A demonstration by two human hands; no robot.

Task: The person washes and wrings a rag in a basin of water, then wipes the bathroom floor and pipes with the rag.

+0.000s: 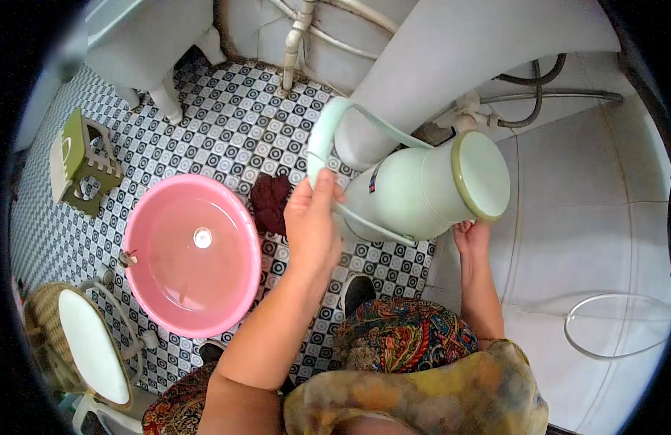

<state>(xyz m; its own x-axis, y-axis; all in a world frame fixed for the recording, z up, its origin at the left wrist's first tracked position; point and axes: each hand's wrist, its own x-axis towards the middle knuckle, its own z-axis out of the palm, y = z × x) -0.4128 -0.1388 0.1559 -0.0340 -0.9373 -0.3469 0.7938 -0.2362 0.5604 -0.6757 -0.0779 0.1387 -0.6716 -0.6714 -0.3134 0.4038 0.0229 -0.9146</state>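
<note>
beside the dark cloth [271, 204], the left hand [315, 217] grips the bucket's handle [323, 138].

The floor [226, 138] here is laid with black, grey and white patterned tiles. A pink basin [135, 272] of cloudy water sits on it, a crumpled maroon cloth [268, 204] just beside, and a green-and-cream step stool [84, 163] stands nearby.

Readable text: none | small dark label [373, 179] with coloured marks: too small to read | on: side of pale green container [422, 190] | brands, numbers, signs: none legible
</note>
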